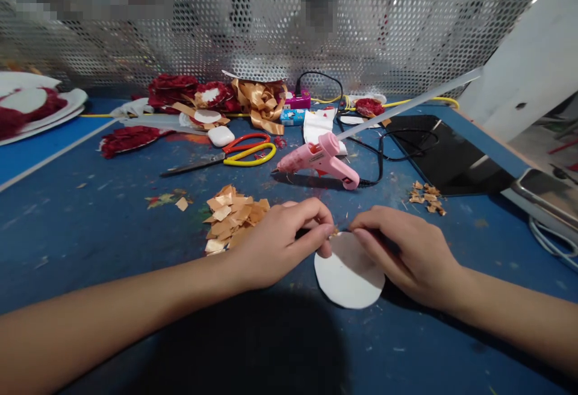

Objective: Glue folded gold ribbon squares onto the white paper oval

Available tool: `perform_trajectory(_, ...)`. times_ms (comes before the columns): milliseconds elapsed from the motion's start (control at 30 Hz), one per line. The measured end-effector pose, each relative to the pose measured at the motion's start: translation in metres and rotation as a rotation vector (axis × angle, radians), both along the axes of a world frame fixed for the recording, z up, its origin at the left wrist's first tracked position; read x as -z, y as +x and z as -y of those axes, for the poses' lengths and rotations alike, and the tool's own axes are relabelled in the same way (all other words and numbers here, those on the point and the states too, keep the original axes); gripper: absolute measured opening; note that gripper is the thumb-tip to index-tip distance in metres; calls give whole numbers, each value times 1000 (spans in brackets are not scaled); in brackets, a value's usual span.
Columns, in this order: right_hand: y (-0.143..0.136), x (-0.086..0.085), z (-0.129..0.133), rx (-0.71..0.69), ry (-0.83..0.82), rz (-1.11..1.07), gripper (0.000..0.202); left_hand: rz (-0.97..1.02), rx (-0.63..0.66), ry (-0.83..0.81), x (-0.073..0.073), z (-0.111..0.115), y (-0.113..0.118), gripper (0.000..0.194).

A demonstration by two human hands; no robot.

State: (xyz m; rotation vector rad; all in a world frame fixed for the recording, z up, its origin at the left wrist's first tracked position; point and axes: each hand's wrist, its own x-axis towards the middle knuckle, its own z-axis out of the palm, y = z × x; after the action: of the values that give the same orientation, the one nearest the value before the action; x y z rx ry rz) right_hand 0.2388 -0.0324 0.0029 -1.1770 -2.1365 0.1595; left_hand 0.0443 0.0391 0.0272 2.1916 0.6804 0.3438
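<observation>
Left hand (289,235) and right hand (413,250) pinch — contents unclear — at flat, roundish white disc (347,280).

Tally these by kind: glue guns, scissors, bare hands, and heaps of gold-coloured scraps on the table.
Pink hot glue gun: 1
Red-and-yellow-handled scissors: 1
Bare hands, left hand and right hand: 2
Heaps of gold-coloured scraps, larger heap and smaller heap: 2
Total: 6

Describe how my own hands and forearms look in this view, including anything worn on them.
The left hand and right hand are ungloved, with no visible rings. Both forearms are bare: no sleeve, watch, bracelet or marking shows.
</observation>
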Motion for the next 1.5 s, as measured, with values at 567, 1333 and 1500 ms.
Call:
perform_trajectory(567, 2, -13, 1, -200, -29, -260, 12, -47, 62, 174, 3, 0, -3, 13)
perform_trajectory(1333, 19, -4, 2, -146, -404, 97, 15, -74, 387, 525, 9, 3, -2, 17)
perform_trajectory(1500, 19, -4, 3, -130, -394, 110, 13, -69, 384, 531, 11, 3, -3, 16)
